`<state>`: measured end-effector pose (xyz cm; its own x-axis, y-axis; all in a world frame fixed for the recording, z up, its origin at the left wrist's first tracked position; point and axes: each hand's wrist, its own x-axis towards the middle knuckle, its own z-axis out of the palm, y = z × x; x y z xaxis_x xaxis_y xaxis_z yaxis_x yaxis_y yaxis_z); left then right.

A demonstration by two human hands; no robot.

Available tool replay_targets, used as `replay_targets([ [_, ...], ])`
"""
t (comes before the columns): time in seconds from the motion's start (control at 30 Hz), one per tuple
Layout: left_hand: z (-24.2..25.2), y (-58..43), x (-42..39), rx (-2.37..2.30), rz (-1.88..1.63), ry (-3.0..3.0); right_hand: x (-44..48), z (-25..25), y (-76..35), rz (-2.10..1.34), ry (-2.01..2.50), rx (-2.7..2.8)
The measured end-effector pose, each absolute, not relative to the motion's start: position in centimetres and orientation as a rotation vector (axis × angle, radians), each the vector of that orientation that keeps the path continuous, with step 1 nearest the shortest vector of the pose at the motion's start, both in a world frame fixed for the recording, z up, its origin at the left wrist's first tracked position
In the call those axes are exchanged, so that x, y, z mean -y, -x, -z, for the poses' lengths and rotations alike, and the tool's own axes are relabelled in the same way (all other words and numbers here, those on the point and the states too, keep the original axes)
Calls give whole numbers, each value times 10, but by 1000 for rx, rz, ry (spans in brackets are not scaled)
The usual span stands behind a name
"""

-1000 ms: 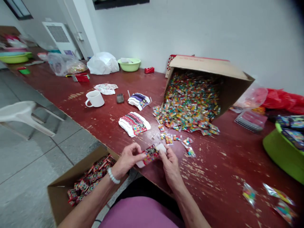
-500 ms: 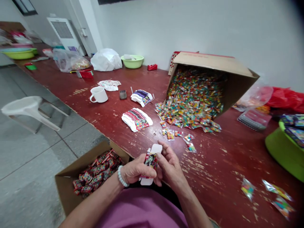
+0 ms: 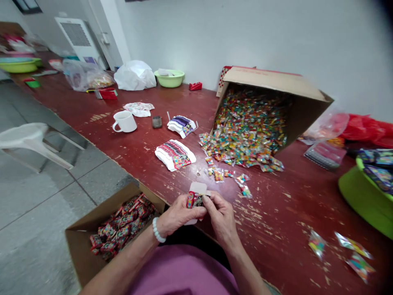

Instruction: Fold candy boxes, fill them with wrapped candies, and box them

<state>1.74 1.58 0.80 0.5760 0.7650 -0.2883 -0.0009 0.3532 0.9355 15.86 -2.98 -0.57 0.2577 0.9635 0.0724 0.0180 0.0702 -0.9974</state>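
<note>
Dozens of red packets (image 3: 123,223) sit boxed, far more sachets (image 3: 247,131) remain in the tipped carton (image 3: 273,82), and I read left hand (image 3: 179,214) and right hand (image 3: 221,214) fingers clamped on one card (image 3: 195,200)

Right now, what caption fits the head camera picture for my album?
Left hand and right hand hold a printed card near a cardboard box.
</note>
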Motion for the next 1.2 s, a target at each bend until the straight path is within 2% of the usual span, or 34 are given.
replay_targets([
  [0.13, -13, -13, -15, -892, -754, -1140, 27, 3, -166, -1000, 1340, 1036],
  [0.3, -13, -18, -8, -971, -868, -1209, 27, 11, -159, -1041, 1201, 764],
  [0.47, -15, -20, -11, -960, -802, -1265, 31, 14, -156, -1004, 1137, 825],
  [0.6, -13, -14, -14, -892, -720, -1228, 35, 17, -167, -1028, 1270, 885],
  [0.83, -8, -6, -14, -837, -578, -1415, 37, 15, -180, -1319, 1157, 665],
  [0.93, -12, -8, -13, -797, -608, -1414, 38, 12, -183, -1360, 1124, 766],
  [1.07, -13, -13, -9, -796, -656, -1145, 41, 14, -183, -1209, 1188, 887],
  [1.2, -5, -18, -3, -754, -451, -924, 42, 16, -180, -1050, 1228, 997],
])
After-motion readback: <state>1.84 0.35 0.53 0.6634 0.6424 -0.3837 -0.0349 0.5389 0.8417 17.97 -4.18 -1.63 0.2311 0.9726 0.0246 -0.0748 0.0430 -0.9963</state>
